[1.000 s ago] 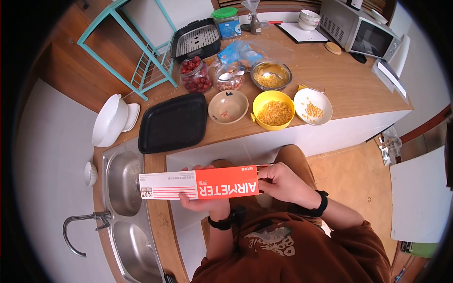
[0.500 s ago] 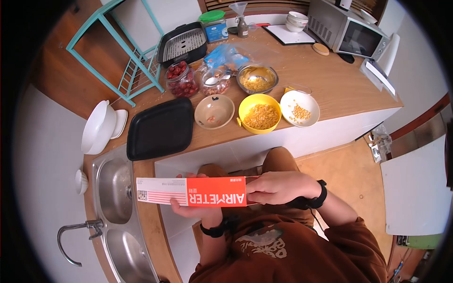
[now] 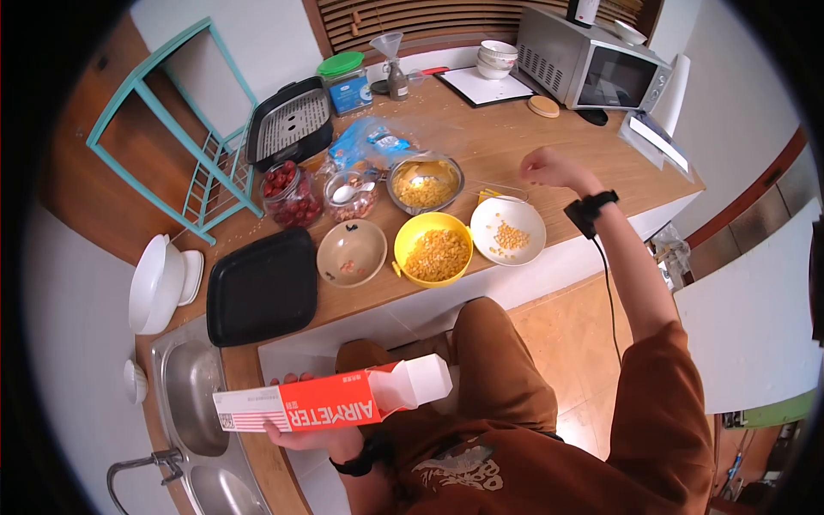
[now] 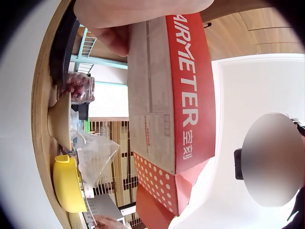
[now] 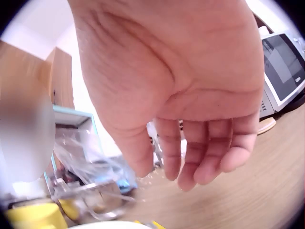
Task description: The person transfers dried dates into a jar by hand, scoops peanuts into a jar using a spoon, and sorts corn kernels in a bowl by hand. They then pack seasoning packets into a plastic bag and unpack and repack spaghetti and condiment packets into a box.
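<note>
My left hand [image 3: 319, 438] grips a long red and white carton [image 3: 330, 400] printed AIRMETER, thumb on the near side and fingertips showing at the far side. The carton lies tilted above my lap, its end flaps [image 3: 425, 378] folded out at the right; in the left wrist view a dotted red flap [image 4: 155, 183] shows. Out over the counter is my right hand [image 3: 554, 167], palm down with fingers loosely bent and nothing in them. Below it, a thin wire loop with a yellow part [image 3: 491, 195] lies behind a white plate [image 3: 532, 249] of corn kernels.
A yellow bowl [image 3: 399, 249] of corn, a beige bowl [image 3: 326, 249] and a black tray [image 3: 262, 292] line the front edge. Behind stand a steel bowl [image 3: 457, 193], jars including red fruit [image 3: 292, 202], and a microwave [image 3: 592, 69]. The sink [image 3: 193, 395] is at left.
My right hand has left the carton's end and reached out over the counter to the right. The carton's end flaps now stick out, and my left hand still holds it.
</note>
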Available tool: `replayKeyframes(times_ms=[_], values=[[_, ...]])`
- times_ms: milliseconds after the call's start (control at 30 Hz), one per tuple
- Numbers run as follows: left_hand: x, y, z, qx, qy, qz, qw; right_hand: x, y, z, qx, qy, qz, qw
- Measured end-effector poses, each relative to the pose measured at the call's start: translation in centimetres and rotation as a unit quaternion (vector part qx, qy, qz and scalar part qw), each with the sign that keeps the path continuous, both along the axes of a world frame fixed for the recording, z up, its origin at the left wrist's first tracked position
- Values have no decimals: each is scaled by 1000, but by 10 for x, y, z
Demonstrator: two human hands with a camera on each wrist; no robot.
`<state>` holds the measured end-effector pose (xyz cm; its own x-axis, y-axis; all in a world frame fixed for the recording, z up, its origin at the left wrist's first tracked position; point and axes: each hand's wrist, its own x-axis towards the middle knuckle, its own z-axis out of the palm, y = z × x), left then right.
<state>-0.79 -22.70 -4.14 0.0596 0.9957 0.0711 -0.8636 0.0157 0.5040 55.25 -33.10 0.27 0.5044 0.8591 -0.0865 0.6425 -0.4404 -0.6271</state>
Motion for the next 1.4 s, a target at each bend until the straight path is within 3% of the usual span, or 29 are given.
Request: replayKeyframes(times_ms=[33, 100, 233, 300, 400, 467, 533, 633, 733, 1000, 1167, 1400], values=[[0, 1, 0, -2, 10, 6, 1000, 7, 9, -6, 2, 2, -5, 1000], [5, -1, 5, -13, 31, 14, 999, 13, 35, -14, -125, -64, 101, 985], [8, 1, 4, 0, 37, -5, 999, -9, 63, -12, -144, -77, 117, 980], [7, 6, -1, -14, 57, -1, 998, -4, 74, -25, -149, -131, 230, 953], [6, 8, -6, -15, 70, 3, 997, -18, 70, -8, -166, -115, 178, 963], [6, 9, -7, -10, 75, -1, 997, 0, 74, -26, -151, -143, 160, 965], [10, 7, -3, -13, 79, 0, 997, 11, 72, -31, -70, -182, 108, 975], [14, 8, -4, -10, 75, -7, 997, 28, 69, -27, -144, -137, 40, 979], [14, 8, -5, 1, 60, -20, 998, 32, 65, -19, -117, -123, -29, 985], [17, 7, -5, 8, 40, -41, 998, 11, 38, -17, -217, -237, 28, 947], [9, 10, -16, 4, 45, -26, 999, 19, 34, -20, -166, -144, -13, 975], [4, 6, -13, -35, 36, 12, 999, 37, 19, -26, -41, -113, -82, 989]])
